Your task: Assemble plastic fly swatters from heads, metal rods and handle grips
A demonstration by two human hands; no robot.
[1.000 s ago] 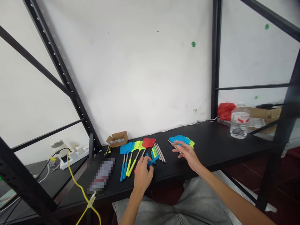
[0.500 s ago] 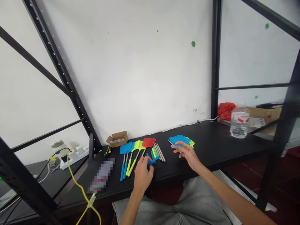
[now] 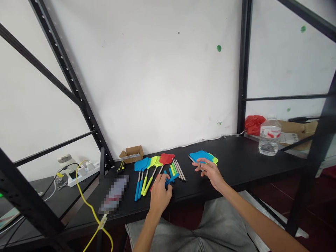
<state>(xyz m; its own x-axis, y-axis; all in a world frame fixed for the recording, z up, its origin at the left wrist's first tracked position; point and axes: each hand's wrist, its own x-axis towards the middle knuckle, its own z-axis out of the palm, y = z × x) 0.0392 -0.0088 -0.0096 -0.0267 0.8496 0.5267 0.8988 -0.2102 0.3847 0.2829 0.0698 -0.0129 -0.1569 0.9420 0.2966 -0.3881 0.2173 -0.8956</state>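
Note:
My left hand [image 3: 160, 193] is closed around a blue handle tube [image 3: 172, 179], which sticks out to the right of the fingers. Beside it lie loose green and blue handle tubes [image 3: 173, 169] and several thin metal rods [image 3: 179, 169]. My right hand [image 3: 208, 171] has its fingers apart and slightly curled. It hovers at the near side of blue and yellow-green fly swatter heads [image 3: 200, 155]. A thin rod end shows past its fingertips; whether they touch it I cannot tell. Left of centre lie several fly swatters with handles [image 3: 148, 185], blue, yellow-green and red, the red one partly behind my left hand.
A small open cardboard box [image 3: 131, 154] and a yellow-black cutter [image 3: 121, 167] sit at the back left. A blurred-out flat object [image 3: 114, 194] lies near a yellow cable [image 3: 89, 206]. At the right stands a water bottle [image 3: 269, 136]. Black shelf posts frame the black tabletop [image 3: 225, 154].
The camera view has shifted slightly. Both hands stay in nearly the same place, the left still around the blue handle tube.

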